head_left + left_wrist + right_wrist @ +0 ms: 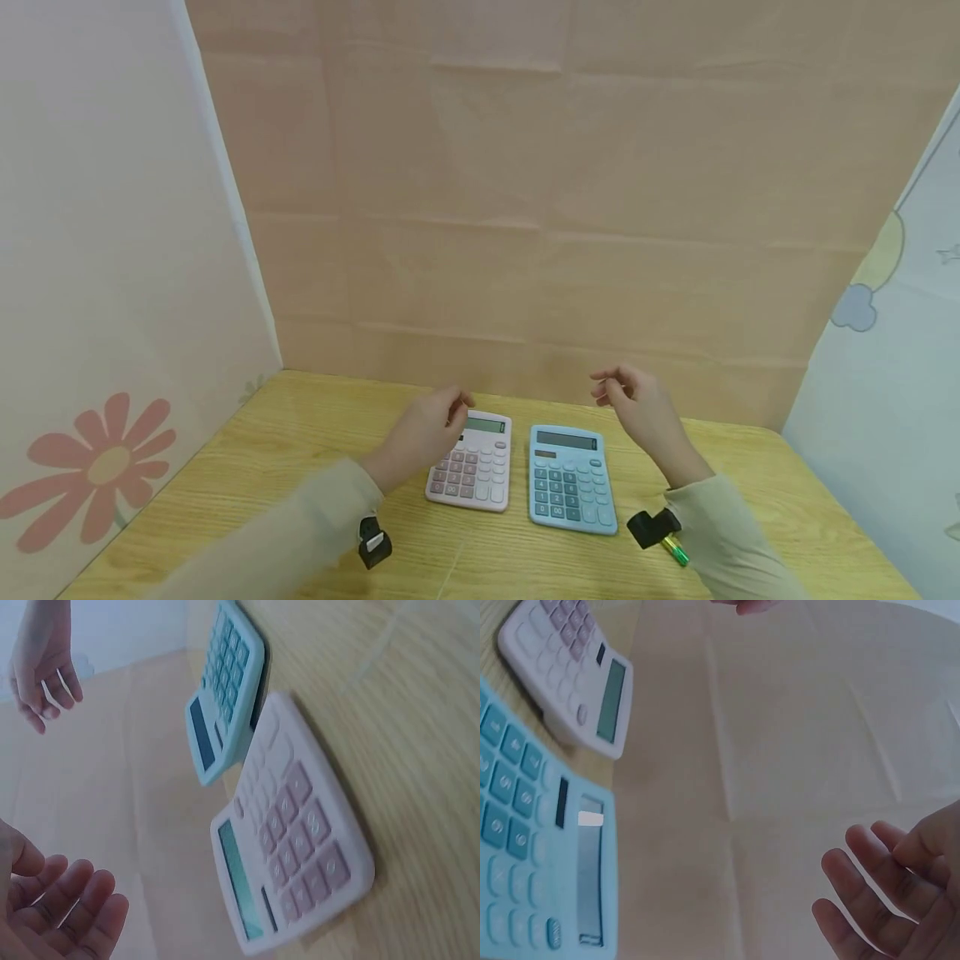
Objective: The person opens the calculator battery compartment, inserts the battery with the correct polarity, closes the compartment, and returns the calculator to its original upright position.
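A pink calculator [487, 467] and a blue calculator [573, 479] lie side by side on the wooden table, keys facing up. In the head view my left hand [426, 433] hovers over the pink calculator's left part and covers some of it. Its fingers [82, 900] are loosely bent with nothing in them in the left wrist view. My right hand [637, 408] is raised beyond the blue calculator's upper right corner, fingers [870, 900] relaxed and holding nothing. Both calculators' displays show in the wrist views, where the hands are apart from them.
A green-capped marker [675, 550] lies on the table [300, 467], partly hidden by the right sleeve and wrist camera. Brown paper [525, 208] stands along the table's back edge. Pale printed sheets flank it, with a flower [105, 467] on the left one.
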`<state>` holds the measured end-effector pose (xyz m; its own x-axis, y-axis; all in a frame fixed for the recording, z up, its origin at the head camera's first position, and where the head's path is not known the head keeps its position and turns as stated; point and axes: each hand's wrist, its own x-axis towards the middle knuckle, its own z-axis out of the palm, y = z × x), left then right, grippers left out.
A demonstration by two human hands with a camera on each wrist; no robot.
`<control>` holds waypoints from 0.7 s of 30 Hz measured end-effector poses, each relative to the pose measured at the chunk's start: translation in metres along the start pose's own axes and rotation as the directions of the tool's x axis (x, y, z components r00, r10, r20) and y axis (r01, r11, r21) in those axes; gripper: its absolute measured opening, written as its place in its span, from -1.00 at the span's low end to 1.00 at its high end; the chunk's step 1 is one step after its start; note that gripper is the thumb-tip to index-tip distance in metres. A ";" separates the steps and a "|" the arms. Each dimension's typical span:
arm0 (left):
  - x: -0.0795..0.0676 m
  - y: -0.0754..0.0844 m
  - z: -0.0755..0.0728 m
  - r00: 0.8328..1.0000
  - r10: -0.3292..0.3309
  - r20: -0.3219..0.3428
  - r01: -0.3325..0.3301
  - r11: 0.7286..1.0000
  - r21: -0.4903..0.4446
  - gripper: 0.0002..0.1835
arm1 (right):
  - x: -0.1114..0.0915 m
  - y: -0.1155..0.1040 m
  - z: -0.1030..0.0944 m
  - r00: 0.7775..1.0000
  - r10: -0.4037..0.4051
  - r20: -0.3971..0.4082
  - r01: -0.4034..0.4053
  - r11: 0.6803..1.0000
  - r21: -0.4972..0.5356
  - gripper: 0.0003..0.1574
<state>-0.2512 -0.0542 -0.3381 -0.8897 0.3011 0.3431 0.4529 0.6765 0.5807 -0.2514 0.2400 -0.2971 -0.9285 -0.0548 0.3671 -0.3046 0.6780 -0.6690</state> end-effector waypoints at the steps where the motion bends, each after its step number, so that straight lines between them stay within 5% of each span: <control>1: 0.000 0.002 0.003 1.000 -0.004 0.020 0.005 1.000 -0.018 -0.83 | 0.000 0.004 0.000 1.000 0.012 0.007 -0.012 1.000 -0.001 -0.69; 7: -0.002 0.010 0.024 0.990 -0.049 0.131 0.068 0.987 -0.144 -0.83 | 0.005 0.032 0.003 0.997 0.070 0.034 -0.069 0.998 -0.013 -0.67; 10: -0.005 0.014 0.034 0.981 -0.078 0.176 0.121 0.961 -0.251 -0.83 | 0.007 0.044 0.007 0.994 0.099 0.054 -0.099 0.995 -0.002 -0.67; 16: -0.013 0.023 0.053 0.952 -0.130 0.277 0.258 0.827 -0.499 -0.79 | 0.007 0.064 0.016 0.978 0.180 0.103 -0.181 0.983 0.002 -0.68; 21: -0.014 0.031 0.070 0.904 -0.233 0.359 0.410 0.713 -0.568 -0.71 | 0.007 0.079 0.020 0.963 0.226 0.146 -0.232 0.972 0.028 -0.67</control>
<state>-0.2286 0.0092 -0.3769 -0.9304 0.3552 -0.0902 -0.0089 0.2240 0.9746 -0.2866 0.2783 -0.3602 -0.9942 -0.0069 0.1077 -0.0862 0.6511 -0.7541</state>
